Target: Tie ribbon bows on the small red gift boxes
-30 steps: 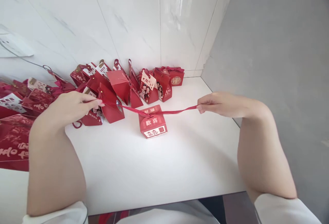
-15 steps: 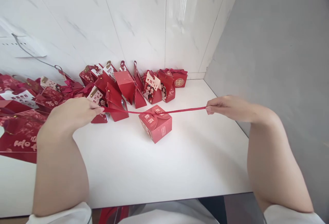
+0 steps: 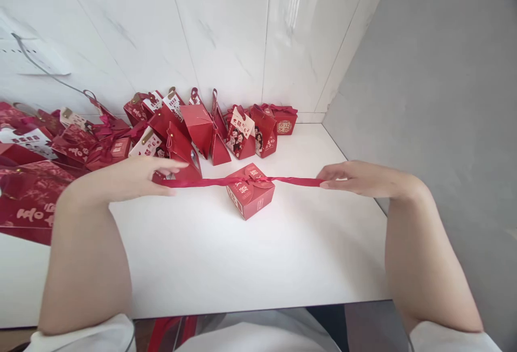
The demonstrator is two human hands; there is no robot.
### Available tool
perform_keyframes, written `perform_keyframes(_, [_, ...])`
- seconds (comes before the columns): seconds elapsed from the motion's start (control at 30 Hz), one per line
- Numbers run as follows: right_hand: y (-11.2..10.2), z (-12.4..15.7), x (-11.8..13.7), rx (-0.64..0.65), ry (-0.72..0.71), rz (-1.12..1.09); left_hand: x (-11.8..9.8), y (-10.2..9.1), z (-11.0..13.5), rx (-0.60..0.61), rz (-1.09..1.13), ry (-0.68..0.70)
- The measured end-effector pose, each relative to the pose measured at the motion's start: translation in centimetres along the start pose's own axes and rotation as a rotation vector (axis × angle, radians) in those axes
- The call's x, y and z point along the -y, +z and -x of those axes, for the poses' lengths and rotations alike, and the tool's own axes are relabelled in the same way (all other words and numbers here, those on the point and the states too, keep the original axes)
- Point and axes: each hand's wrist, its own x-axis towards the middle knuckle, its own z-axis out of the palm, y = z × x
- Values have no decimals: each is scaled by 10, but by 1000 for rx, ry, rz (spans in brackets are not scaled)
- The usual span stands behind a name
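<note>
A small red gift box point(image 3: 251, 198) stands on the white table point(image 3: 226, 266), turned corner-on toward me. A red ribbon point(image 3: 202, 182) is tied at its top and stretches level to both sides. My left hand point(image 3: 139, 177) pinches the ribbon's left end between thumb and fingers. My right hand point(image 3: 351, 178) pinches the right end. Both hands hover just above the table, about equally far from the box.
A crowd of red gift boxes and bags point(image 3: 210, 131) lines the tiled wall behind. Flat red bags point(image 3: 28, 201) lie at the far left. A grey wall point(image 3: 436, 99) closes the right side. A cable point(image 3: 48, 72) hangs on the tiles at the left.
The box has turned so a corner faces me. The ribbon has gone from sagging to pulled straight and level, and both hands have dropped slightly.
</note>
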Motion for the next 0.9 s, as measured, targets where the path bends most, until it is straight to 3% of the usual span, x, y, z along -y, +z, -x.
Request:
perform_keyframes(0.17, [11,-24,41,-241,-206,-56,-47,26,-19,-14,24,240])
perform_keyframes(0.3, [28,-48,70,-165,-354,-184,-70,58,-40,-31,185,342])
perform_keyframes(0.43, [38,-65,70,-65,-308,-220,-64,74,-51,-1,324,328])
perform_keyframes(0.6, [39,-73,62,21,-371,-235,-53,71,-54,87,319,302])
perform_keyframes(0.9, [40,-77,59,83,-470,-390,-56,67,-53,273,375,334])
